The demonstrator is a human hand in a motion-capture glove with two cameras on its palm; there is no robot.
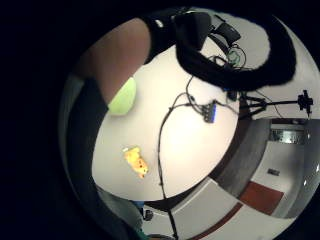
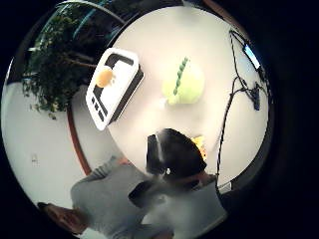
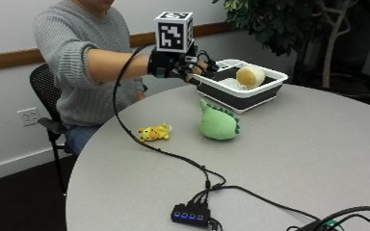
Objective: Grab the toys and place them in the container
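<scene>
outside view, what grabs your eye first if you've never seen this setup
The green plush dinosaur sits upright at the middle of the round table. The small yellow plush toy lies beside it, toward the person. Behind them at the table's far edge, the white container already holds a pale yellow round toy, and the gloved right hand is raised in the air next to its near corner.

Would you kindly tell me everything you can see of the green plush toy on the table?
The green plush toy is a soft, rounded dinosaur-like figure in pale green fabric, with a row of darker green spikes along its back. It sits upright on the round table, between the small yellow toy and the white container, apart from both. Nothing touches it except the tabletop.
</scene>
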